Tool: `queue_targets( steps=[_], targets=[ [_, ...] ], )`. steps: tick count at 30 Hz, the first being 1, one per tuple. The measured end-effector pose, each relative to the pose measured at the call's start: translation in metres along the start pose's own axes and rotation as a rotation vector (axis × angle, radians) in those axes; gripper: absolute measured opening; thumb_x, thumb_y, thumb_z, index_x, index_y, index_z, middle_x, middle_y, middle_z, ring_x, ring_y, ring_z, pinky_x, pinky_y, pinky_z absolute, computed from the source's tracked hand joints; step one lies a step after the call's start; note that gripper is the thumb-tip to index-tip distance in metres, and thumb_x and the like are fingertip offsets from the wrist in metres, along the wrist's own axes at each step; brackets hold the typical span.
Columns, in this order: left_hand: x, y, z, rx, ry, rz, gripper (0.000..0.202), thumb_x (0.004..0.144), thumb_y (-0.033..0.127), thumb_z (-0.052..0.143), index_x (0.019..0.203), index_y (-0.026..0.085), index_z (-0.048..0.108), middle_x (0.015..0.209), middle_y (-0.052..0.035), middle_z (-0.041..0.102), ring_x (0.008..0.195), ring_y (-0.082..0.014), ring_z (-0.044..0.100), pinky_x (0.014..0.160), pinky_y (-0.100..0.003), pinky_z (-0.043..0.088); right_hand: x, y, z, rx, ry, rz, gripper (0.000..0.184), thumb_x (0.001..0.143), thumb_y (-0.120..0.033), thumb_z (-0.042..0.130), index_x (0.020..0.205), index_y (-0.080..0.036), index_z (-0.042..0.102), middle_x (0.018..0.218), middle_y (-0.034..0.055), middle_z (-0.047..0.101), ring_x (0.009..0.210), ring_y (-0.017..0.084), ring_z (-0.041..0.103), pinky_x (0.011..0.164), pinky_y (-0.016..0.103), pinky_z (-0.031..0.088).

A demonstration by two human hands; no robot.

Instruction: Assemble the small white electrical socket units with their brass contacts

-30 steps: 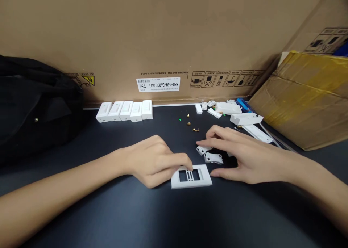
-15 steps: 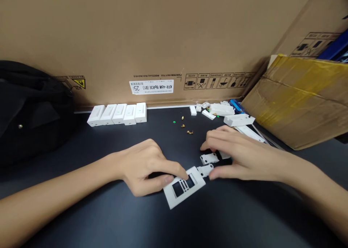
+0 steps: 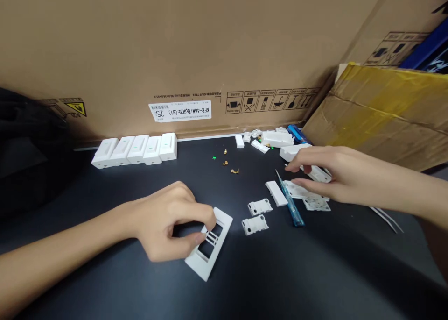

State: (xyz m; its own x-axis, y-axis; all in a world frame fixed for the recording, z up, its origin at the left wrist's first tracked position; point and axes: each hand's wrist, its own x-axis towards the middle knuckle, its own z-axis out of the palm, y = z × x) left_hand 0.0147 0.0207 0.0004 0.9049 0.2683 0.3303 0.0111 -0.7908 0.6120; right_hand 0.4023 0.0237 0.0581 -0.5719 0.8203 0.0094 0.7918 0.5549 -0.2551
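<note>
Pinching a flat rectangular white plastic switch faceplate (image 3: 200, 266) at its slotted window, the left hand (image 3: 168, 222) holds it angled above the dark surface (image 3: 280, 273). It looks light and stiff, though its thin slats could snap, so the solid outer rim seems the safest place to grip. Well apart, the right hand (image 3: 315, 177) curls over a white plastic housing (image 3: 319, 174), but I can't tell whether it grips it. Two perforated white plastic brackets (image 3: 259, 207) lie between the hands.
</note>
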Motion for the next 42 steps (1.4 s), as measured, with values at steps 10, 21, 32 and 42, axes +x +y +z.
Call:
queue_targets(
  steps=[10,21,32,42],
  targets=[
    [0.003,0.003,0.001,0.217,0.189,-0.005,0.009,0.097,0.015,0.066,0.102,0.022,0.069,0.059,0.0082,0.049,0.048,-0.0117,0.041,0.052,-0.030,0.036,-0.008,0.014,-0.012,0.049,-0.277,0.246,0.032,0.096,-0.053,0.064,0.102,-0.025,0.078,0.091,0.0064,0.080,0.069,0.024,0.073,0.062,0.038,0.052],
    [0.005,0.004,-0.003,0.200,0.153,-0.117,0.007,0.099,0.021,0.069,0.095,0.019,0.063,0.124,-0.0095,0.068,0.102,-0.0194,0.064,0.086,-0.033,0.054,0.012,0.029,0.018,-0.341,0.137,0.225,0.039,0.097,-0.042,0.056,0.121,-0.018,0.074,0.121,0.0202,0.076,0.107,0.039,0.074,0.084,0.053,0.060],
    [0.004,-0.001,0.000,0.183,0.116,-0.111,0.011,0.107,0.027,0.062,0.110,0.020,0.070,0.118,-0.0086,0.067,0.096,-0.0178,0.066,0.084,-0.030,0.053,0.015,0.007,0.009,-0.327,0.360,0.207,0.021,0.095,-0.040,0.059,0.090,-0.020,0.066,0.102,0.0151,0.066,0.084,0.029,0.066,0.068,0.044,0.052],
    [0.005,0.005,-0.002,0.166,0.019,-0.056,0.011,0.100,0.032,0.071,0.098,0.021,0.070,0.099,-0.0043,0.061,0.080,-0.0161,0.058,0.073,-0.031,0.048,0.025,-0.053,0.026,0.933,0.487,0.189,0.032,0.086,-0.040,0.089,0.103,-0.027,0.065,0.095,0.0007,0.081,0.081,0.021,0.077,0.073,0.036,0.064]
  ],
)
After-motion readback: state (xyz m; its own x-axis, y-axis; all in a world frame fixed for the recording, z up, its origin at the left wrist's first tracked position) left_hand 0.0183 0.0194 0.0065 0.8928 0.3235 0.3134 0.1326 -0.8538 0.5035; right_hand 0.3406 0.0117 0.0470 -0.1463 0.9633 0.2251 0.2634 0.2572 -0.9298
